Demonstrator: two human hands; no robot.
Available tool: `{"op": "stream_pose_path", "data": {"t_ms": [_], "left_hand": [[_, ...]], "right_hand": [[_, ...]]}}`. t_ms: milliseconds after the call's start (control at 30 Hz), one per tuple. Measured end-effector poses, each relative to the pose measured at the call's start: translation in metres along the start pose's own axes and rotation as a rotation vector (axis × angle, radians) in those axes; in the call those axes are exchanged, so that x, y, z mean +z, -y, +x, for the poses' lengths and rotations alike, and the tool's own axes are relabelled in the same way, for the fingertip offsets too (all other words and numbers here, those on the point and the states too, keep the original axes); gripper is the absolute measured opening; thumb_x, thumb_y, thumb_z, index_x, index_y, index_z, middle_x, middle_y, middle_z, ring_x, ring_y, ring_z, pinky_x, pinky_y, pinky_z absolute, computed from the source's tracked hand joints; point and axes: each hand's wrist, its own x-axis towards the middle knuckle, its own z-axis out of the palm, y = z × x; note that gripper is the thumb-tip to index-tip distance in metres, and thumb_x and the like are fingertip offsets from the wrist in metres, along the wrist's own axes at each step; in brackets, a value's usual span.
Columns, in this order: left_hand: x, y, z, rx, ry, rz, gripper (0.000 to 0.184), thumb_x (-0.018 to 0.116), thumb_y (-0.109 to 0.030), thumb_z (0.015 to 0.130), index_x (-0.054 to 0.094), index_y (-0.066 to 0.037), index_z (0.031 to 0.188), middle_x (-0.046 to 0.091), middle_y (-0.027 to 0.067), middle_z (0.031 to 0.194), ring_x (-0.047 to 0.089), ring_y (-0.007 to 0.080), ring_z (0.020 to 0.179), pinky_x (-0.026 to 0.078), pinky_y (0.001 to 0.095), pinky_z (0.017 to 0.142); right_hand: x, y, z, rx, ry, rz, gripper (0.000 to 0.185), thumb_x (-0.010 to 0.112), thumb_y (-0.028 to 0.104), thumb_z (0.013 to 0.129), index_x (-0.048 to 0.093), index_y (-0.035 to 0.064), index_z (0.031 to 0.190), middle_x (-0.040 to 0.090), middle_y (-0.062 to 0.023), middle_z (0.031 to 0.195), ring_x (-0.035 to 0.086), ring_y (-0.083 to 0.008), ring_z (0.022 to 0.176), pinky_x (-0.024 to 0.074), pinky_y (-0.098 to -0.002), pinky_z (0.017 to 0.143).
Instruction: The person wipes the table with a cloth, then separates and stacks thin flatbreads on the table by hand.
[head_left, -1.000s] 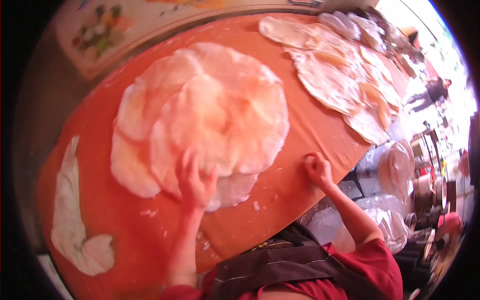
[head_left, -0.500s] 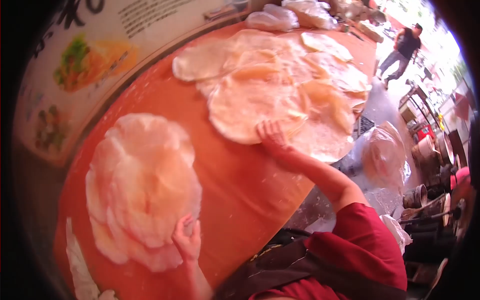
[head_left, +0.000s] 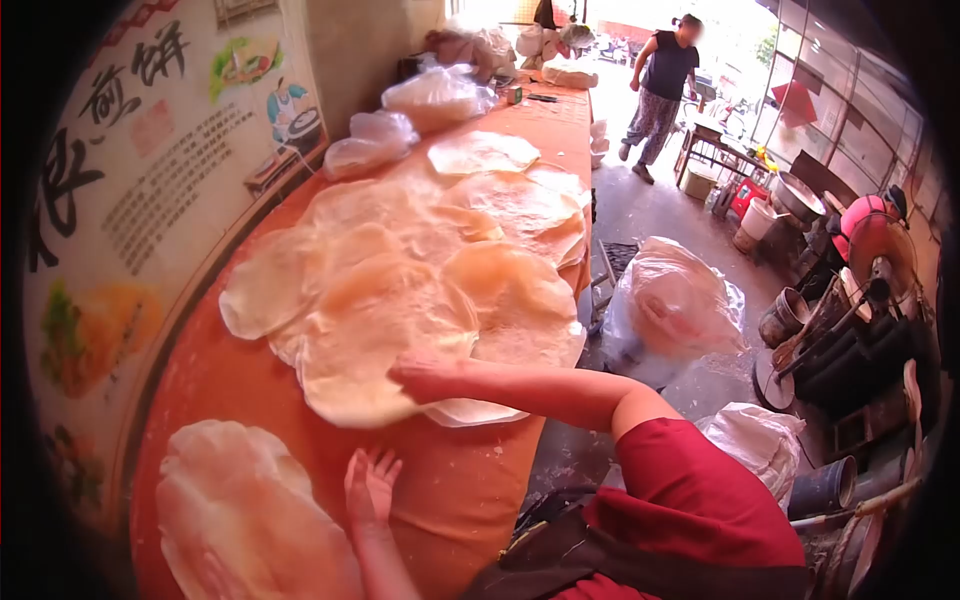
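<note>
Several large, thin pale pancakes lie overlapped on the orange cloth. My right hand [head_left: 420,378] is at the near edge of one thin pancake [head_left: 385,310], fingers curled down onto it, and that edge looks blurred. My left hand [head_left: 370,485] hovers over the bare cloth, palm up with fingers apart, holding nothing. Left of it sits a stack of thin pancakes [head_left: 235,500], partly cut off by the bottom of the view. Another pancake [head_left: 515,300] lies just right of the one under my right hand.
The orange-covered table [head_left: 480,460] runs along a wall with a printed sign [head_left: 150,180]. Plastic bags [head_left: 430,95] stand at its far end. A wrapped bundle [head_left: 680,295] and a bucket [head_left: 785,315] are on the floor to the right. A person [head_left: 665,90] walks beyond.
My view has swung up toward the table's far end. My right hand has gone from spread fingers on the pancake to curled fingers at its edge. My left hand has left the stack's side.
</note>
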Motion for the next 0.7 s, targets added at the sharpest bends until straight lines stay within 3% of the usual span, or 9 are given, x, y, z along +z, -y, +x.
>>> {"op": "stream_pose_path", "data": {"t_ms": [33, 133, 233, 300, 333, 400, 467, 533, 700], "left_hand": [[0.000, 0.004, 0.016, -0.031, -0.033, -0.065, 0.051, 0.058, -0.021, 0.078, 0.031, -0.002, 0.118, 0.041, 0.0161, 0.112, 0.046, 0.0317, 0.098, 0.040, 0.0418, 0.083], [-0.018, 0.011, 0.035, -0.008, -0.064, -0.063, 0.043, 0.056, -0.027, 0.078, 0.040, -0.004, 0.111, 0.046, 0.0139, 0.108, 0.046, 0.0291, 0.099, 0.038, 0.0401, 0.085], [-0.017, 0.012, 0.023, 0.008, -0.147, 0.000, 0.034, 0.053, -0.024, 0.079, 0.045, -0.005, 0.107, 0.050, 0.0137, 0.104, 0.046, 0.0275, 0.101, 0.037, 0.0385, 0.088], [-0.034, 0.013, 0.015, 0.008, -0.134, 0.090, 0.035, 0.051, -0.020, 0.079, 0.043, -0.004, 0.110, 0.048, 0.0149, 0.111, 0.045, 0.0276, 0.104, 0.036, 0.0388, 0.090], [-0.042, 0.012, 0.010, 0.011, -0.118, 0.092, 0.036, 0.050, -0.019, 0.079, 0.042, -0.004, 0.111, 0.047, 0.0152, 0.113, 0.045, 0.0274, 0.105, 0.036, 0.0385, 0.091], [-0.051, 0.012, 0.005, 0.021, -0.069, 0.090, 0.038, 0.049, -0.017, 0.080, 0.040, -0.003, 0.113, 0.045, 0.0159, 0.116, 0.044, 0.0268, 0.106, 0.035, 0.0380, 0.092], [-0.060, 0.014, 0.007, 0.014, -0.058, 0.082, 0.039, 0.049, -0.016, 0.080, 0.038, -0.002, 0.115, 0.044, 0.0161, 0.117, 0.044, 0.0260, 0.107, 0.035, 0.0372, 0.092], [-0.060, 0.014, 0.009, 0.020, -0.066, 0.081, 0.038, 0.048, -0.014, 0.080, 0.038, -0.001, 0.114, 0.045, 0.0153, 0.117, 0.044, 0.0254, 0.107, 0.035, 0.0375, 0.092], [-0.051, 0.014, 0.008, -0.001, -0.136, 0.065, 0.034, 0.045, -0.008, 0.080, 0.039, 0.001, 0.113, 0.045, 0.0173, 0.114, 0.044, 0.0285, 0.108, 0.036, 0.0438, 0.091]], "right_hand": [[-0.002, 0.000, 0.000, 0.084, 0.131, -0.013, 0.042, 0.064, 0.034, 0.064, 0.055, 0.0003, 0.088, 0.056, -0.0172, 0.076, 0.055, -0.0288, 0.074, 0.0443, -0.0345, 0.059], [0.068, 0.000, 0.007, 0.058, 0.127, -0.041, 0.076, 0.068, 0.050, 0.055, 0.046, 0.0020, 0.110, 0.049, -0.0209, 0.103, 0.048, -0.0334, 0.095, 0.0381, -0.0421, 0.079], [0.139, 0.011, 0.000, -0.017, -0.270, -0.267, 0.060, 0.060, 0.039, 0.064, 0.047, 0.0009, 0.108, 0.043, -0.0257, 0.111, 0.043, -0.0362, 0.102, 0.0301, -0.0524, 0.086], [0.154, 0.018, -0.003, -0.004, -0.403, -0.425, 0.047, 0.053, 0.030, 0.069, 0.049, -0.0003, 0.105, 0.042, -0.0265, 0.110, 0.042, -0.0348, 0.103, 0.0317, -0.0506, 0.085], [0.140, 0.019, -0.013, -0.119, -0.586, -0.490, 0.038, 0.044, 0.020, 0.070, 0.051, -0.0036, 0.099, 0.048, -0.0278, 0.101, 0.048, -0.0353, 0.095, 0.0357, -0.0503, 0.080], [0.139, 0.027, 0.000, -0.009, -0.239, -0.523, 0.038, 0.043, 0.020, 0.071, 0.051, -0.0059, 0.097, 0.051, -0.0279, 0.094, 0.052, -0.0359, 0.087, 0.0379, -0.0508, 0.076], [0.113, 0.034, -0.005, -0.066, -0.270, -0.589, 0.038, 0.044, 0.020, 0.071, 0.052, -0.0089, 0.094, 0.055, -0.0286, 0.084, 0.056, -0.0359, 0.073, 0.0399, -0.0526, 0.070], [0.092, 0.050, -0.007, -0.021, -0.342, -0.593, 0.037, 0.045, 0.020, 0.071, 0.052, -0.0090, 0.092, 0.054, -0.0296, 0.087, 0.055, -0.0360, 0.076, 0.0397, -0.0527, 0.070], [0.092, 0.029, 0.018, -0.034, -0.379, -0.279, 0.025, 0.050, 0.022, 0.067, 0.053, -0.0009, 0.076, 0.052, -0.0196, 0.070, 0.052, -0.0288, 0.062, 0.0384, -0.0453, 0.057]]}}
